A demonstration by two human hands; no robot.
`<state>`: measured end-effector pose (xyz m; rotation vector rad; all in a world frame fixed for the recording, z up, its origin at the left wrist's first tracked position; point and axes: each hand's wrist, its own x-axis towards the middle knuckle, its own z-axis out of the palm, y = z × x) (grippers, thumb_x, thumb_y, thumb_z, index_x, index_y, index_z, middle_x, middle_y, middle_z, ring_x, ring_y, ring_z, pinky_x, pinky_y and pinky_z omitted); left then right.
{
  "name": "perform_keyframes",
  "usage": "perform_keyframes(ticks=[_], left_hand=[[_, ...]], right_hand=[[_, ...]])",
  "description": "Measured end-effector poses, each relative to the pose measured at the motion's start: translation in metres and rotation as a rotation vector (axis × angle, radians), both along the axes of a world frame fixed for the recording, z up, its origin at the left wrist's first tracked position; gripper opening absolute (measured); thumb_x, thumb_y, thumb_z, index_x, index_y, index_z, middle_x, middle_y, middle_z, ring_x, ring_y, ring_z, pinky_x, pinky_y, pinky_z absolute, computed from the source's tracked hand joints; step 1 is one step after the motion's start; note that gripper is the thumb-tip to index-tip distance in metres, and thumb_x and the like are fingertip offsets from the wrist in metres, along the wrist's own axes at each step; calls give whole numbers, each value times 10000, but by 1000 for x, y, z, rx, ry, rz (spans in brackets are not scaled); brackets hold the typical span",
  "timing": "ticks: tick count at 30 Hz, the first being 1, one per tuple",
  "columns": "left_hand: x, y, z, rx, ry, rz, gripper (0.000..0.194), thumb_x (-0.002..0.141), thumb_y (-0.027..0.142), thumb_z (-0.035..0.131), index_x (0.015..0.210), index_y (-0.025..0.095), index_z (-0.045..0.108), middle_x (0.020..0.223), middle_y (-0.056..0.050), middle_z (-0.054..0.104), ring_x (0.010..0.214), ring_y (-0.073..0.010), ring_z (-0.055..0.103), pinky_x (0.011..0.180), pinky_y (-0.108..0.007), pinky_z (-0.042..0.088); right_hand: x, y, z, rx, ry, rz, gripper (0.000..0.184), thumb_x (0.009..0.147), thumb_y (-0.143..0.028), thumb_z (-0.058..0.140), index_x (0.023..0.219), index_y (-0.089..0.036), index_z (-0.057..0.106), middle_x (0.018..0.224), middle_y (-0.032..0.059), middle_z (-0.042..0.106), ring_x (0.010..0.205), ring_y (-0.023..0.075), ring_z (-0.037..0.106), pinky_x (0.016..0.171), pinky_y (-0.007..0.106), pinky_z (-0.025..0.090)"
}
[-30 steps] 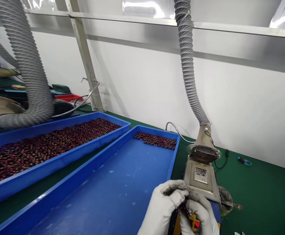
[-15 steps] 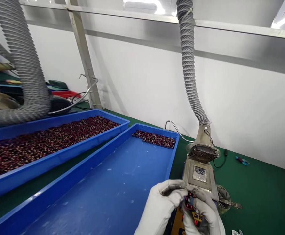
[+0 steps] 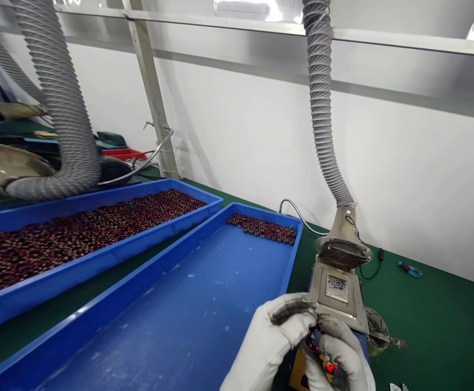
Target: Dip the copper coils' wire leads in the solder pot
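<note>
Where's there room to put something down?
Bare: the right blue tray's floor, nearer than its small parts; and the green table between the cup, the blue-looped tool and the picture's right edge. Crowded: the left tray, covered in parts, and around both hands, by the machine.

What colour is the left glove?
The left glove is white, smudged dark grey; head view shows it best.

Rightward across the table [image 3: 444, 326] lie a tray [image 3: 98, 258] of parts [image 3: 77, 233], a second tray [image 3: 179, 315] with more along its far edge, a machine [image 3: 337, 288], a cup [image 3: 377, 324] and, near the back edge, a tool [image 3: 405, 266].
</note>
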<state>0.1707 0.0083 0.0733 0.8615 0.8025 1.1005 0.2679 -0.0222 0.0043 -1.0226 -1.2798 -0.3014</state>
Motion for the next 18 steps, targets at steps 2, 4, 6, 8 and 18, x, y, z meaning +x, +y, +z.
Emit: perform_keyframes(ticks=[2, 4, 6, 8, 18], left_hand=[[-2, 2, -3, 19, 42, -31, 151, 548, 164, 671, 698, 150, 667, 648, -9, 686, 620, -132, 586, 605, -220, 462], [-5, 4, -3, 25, 40, -11, 167, 546, 174, 681, 710, 148, 666, 647, -11, 689, 621, -136, 594, 608, -223, 468], [-7, 7, 0, 18, -10, 73, 235, 547, 206, 693, 775, 153, 662, 706, -26, 707, 676, -157, 621, 656, -237, 482], [-8, 7, 4, 14, -31, 112, 305, 535, 206, 697, 834, 159, 660, 780, -41, 720, 744, -180, 638, 699, -249, 488], [-16, 8, -5, 62, -142, 287, 260, 500, 216, 730, 746, 155, 675, 681, -27, 716, 637, -151, 635, 640, -217, 501]], right_hand=[[-1, 0, 1, -5, -10, 21, 68, 741, -212, 598, 806, -232, 597, 867, 41, 624, 811, 180, 606, 684, 293, 510], [-1, 0, 1, -14, -7, 25, 61, 739, -222, 610, 797, -229, 594, 861, 39, 622, 801, 175, 605, 684, 287, 509], [-1, 0, 1, -24, 6, 27, 72, 732, -209, 623, 793, -225, 587, 873, 35, 615, 804, 165, 601, 694, 275, 505], [-2, -1, 0, -28, 20, 30, 75, 735, -197, 621, 795, -220, 583, 892, 34, 608, 825, 161, 595, 711, 267, 498], [-5, -3, -2, -82, 169, 58, 122, 687, -193, 656, 794, -218, 602, 863, 45, 631, 775, 166, 622, 627, 255, 512]])
